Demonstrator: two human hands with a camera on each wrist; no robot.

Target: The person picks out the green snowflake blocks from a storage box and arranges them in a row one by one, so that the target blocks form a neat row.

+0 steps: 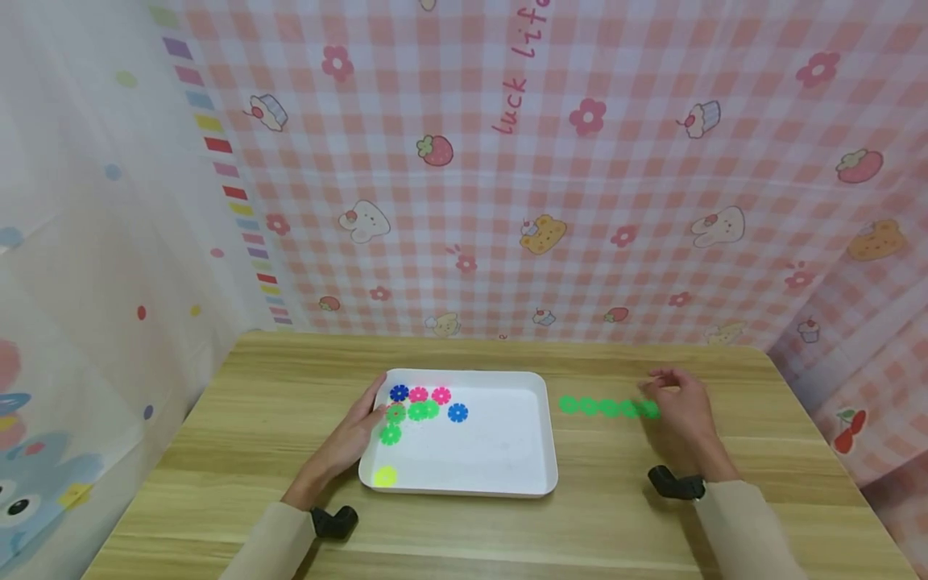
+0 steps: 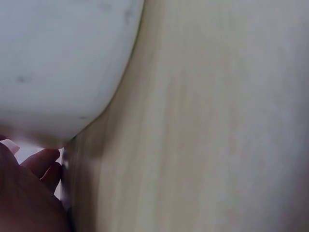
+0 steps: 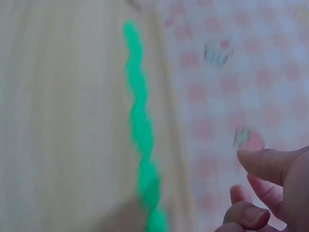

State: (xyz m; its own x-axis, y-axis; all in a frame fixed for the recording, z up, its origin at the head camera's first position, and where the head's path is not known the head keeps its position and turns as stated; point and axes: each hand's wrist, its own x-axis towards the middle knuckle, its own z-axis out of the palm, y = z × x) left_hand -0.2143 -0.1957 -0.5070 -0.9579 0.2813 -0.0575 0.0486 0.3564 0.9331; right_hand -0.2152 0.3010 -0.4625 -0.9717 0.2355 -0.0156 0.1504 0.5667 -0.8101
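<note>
On the checked backdrop cloth, I read pink-red lettering, "luck life", running upward, its final letter cut off by the upper edge.

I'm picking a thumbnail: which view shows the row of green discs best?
The head view: there the row of green discs lies beside the white tray, its discs distinguishable. The right wrist view has it larger but blurred and cut off at the bottom edge; the left wrist view shows none of it.

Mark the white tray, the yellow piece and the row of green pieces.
White tray (image 1: 493,455), head view: bare floor.
Yellow piece (image 1: 386,477), head view: its middle.
Row of green pieces (image 1: 608,408), head view: around the row's middle.
</note>
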